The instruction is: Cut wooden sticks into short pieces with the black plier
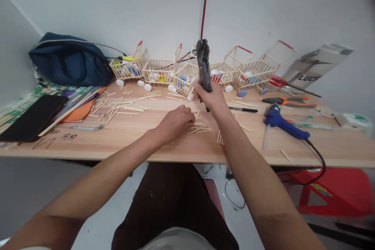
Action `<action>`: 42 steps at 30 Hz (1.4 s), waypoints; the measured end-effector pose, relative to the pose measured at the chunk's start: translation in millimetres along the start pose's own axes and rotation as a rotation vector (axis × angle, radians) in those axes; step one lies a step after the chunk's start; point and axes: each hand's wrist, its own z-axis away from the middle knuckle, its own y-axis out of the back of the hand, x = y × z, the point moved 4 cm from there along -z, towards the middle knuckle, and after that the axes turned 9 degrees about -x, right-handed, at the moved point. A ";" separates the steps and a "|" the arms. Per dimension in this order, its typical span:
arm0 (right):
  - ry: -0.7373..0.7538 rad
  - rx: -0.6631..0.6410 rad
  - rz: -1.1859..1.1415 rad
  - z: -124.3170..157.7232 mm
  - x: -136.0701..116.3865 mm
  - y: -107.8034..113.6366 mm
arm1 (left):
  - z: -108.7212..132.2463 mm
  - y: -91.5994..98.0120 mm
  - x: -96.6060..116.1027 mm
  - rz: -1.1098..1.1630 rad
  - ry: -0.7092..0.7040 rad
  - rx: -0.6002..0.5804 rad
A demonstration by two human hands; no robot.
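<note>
My right hand (215, 95) is wrapped around the handles of a dark grey pliers-like cutter (204, 62), held upright above the table with its head pointing up. Lower and to the left, my left hand (178, 121) rests close to the tabletop with its fingers curled down. Its fingertips are partly hidden, so what they pinch cannot be made out. Short cut wooden sticks (200, 129) lie just right of those fingers. Another few sticks (219, 137) lie beside my right forearm.
Several small stick-built carts (158, 71) line the wall. Loose sticks (117, 105) lie left, near a black phone-like slab (35, 117) and a blue bag (72, 60). At right are a blue glue gun (285, 123), orange-handled pliers (288, 101) and a black pen (243, 109).
</note>
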 end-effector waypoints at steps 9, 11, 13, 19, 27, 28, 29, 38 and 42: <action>-0.021 -0.015 0.041 2.2 -2.4 0.2 | -2.8 1.1 -3.4 0.154 0.071 -0.024; -0.027 -0.017 0.036 1.8 -1.1 -0.3 | -1.3 0.0 -2.5 0.150 0.059 -0.010; -0.028 -0.011 0.018 1.3 0.3 0.0 | 1.1 1.6 -2.2 0.158 0.051 0.033; -0.060 0.027 -0.070 2.1 -0.2 6.8 | 10.6 15.0 -24.1 0.627 0.149 0.294; -0.057 -0.224 -0.098 9.7 -12.1 -7.3 | 14.0 5.6 -55.5 1.576 0.296 0.329; -0.050 -0.254 -0.045 10.5 -12.6 -10.4 | 13.3 4.9 -55.0 1.613 0.306 0.307; -0.039 -0.274 0.006 11.1 -12.5 -13.2 | 12.6 4.4 -54.3 1.632 0.318 0.286; -0.016 -0.266 0.117 9.8 -1.1 -22.3 | 12.6 2.8 -58.0 1.548 0.359 0.365; 0.009 -0.237 0.120 11.1 -3.1 -24.1 | 11.2 3.1 -54.9 1.561 0.321 0.300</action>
